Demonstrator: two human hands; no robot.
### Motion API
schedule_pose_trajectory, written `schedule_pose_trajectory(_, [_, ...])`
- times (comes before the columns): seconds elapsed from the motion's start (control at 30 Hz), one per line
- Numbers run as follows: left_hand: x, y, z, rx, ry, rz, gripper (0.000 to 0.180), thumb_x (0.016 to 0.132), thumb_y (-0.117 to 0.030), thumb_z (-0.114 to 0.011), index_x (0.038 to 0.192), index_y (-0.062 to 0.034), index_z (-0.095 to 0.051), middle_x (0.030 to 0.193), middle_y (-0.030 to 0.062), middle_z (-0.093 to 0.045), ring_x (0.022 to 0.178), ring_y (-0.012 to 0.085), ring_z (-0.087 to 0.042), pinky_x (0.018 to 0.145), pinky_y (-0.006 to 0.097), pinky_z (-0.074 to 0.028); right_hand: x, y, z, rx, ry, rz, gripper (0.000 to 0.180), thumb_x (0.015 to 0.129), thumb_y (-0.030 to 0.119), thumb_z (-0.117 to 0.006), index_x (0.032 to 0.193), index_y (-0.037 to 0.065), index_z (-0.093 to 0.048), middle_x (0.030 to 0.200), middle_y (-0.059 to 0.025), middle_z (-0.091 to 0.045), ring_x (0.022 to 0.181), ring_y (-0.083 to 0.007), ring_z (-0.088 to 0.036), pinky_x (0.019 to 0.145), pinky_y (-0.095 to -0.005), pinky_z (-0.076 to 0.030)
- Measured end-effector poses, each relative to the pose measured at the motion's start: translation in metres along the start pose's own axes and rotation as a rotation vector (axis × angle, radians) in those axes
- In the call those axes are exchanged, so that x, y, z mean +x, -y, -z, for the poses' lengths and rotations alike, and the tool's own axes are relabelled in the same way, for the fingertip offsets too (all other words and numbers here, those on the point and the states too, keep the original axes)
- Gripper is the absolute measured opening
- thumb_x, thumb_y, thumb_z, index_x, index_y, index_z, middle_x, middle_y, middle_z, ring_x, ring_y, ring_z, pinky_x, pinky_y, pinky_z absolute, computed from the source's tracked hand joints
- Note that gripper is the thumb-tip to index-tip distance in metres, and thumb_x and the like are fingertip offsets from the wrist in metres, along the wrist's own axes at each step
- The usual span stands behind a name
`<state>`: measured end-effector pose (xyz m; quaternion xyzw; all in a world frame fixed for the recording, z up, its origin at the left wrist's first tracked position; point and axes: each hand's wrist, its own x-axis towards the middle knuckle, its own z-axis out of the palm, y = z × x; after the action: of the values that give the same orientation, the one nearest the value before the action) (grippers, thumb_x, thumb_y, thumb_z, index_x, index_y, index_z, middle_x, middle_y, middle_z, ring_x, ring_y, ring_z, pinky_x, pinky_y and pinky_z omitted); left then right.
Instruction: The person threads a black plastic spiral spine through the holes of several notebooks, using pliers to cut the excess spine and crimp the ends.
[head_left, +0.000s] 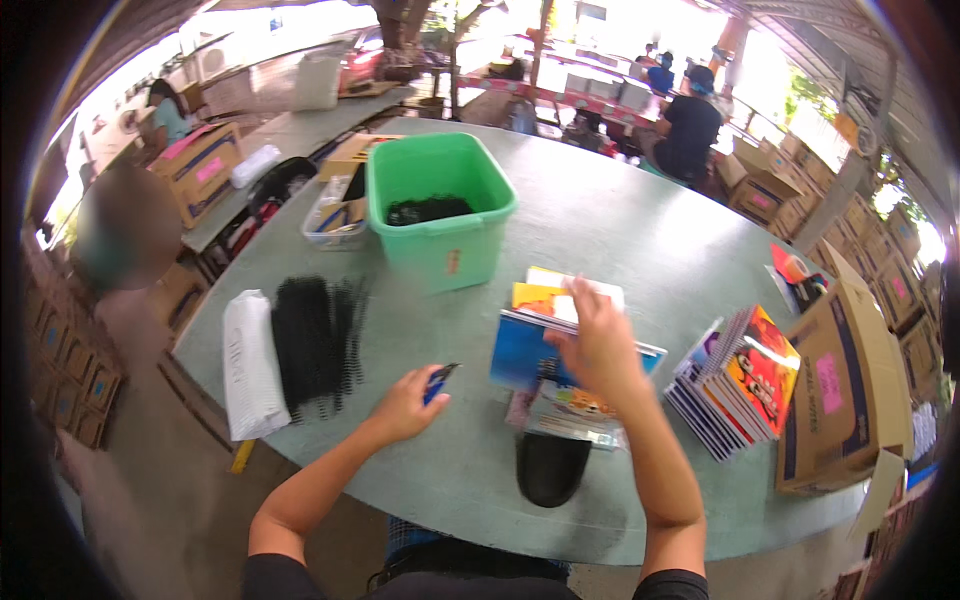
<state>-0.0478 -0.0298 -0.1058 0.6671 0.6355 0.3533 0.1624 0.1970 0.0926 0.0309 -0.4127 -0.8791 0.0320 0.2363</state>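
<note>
My right hand (pixel 598 345) rests on a stack of colourful notebooks (pixel 530 352) lying on the grey-green table (pixel 620 220), fingers spread over the top covers. My left hand (pixel 408 402) hovers just left of that stack, pinching a small dark blue object (pixel 439 380) between thumb and fingers. A black curved piece (pixel 552 467) lies on the table just in front of the notebooks.
A green plastic bin (pixel 440 215) holding black items stands beyond the notebooks. Black spiral bindings (pixel 315 340) and a white packet (pixel 250 365) lie at left. A fanned pile of notebooks (pixel 735 385) and a cardboard box (pixel 845 390) sit at right. Other people work at far tables.
</note>
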Motion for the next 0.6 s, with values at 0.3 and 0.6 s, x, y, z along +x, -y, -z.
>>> schedule_pose_trajectory(0.3, [0.003, 0.020, -0.047, 0.399, -0.167, -0.167, 0.055, 0.077, -0.032, -0.065, 0.123, -0.0053, -0.049, 0.102, 0.0127, -0.051, 0.097, 0.0307, -0.048, 0.086, 0.043, -0.036, -0.082, -0.043, 0.018, 0.046, -0.358, 0.331, 0.037, 0.067, -0.004, -0.059, 0.101, 0.010, -0.062, 0.091, -0.0072, -0.057, 0.087, -0.0268, -0.055, 0.076, -0.0377, -0.045])
schedule_pose_trajectory(0.6, [-0.005, 0.018, -0.044, 0.373, -0.184, -0.132, 0.054, 0.077, -0.030, -0.064, 0.123, -0.0048, -0.049, 0.102, 0.0127, -0.051, 0.097, 0.0300, -0.048, 0.086, 0.042, -0.036, -0.142, -0.179, 0.213, 0.446, -0.277, -0.229, 0.030, 0.073, -0.007, -0.046, 0.094, -0.001, -0.067, 0.122, -0.0152, -0.058, 0.126, -0.0284, -0.043, 0.108, -0.0369, -0.026])
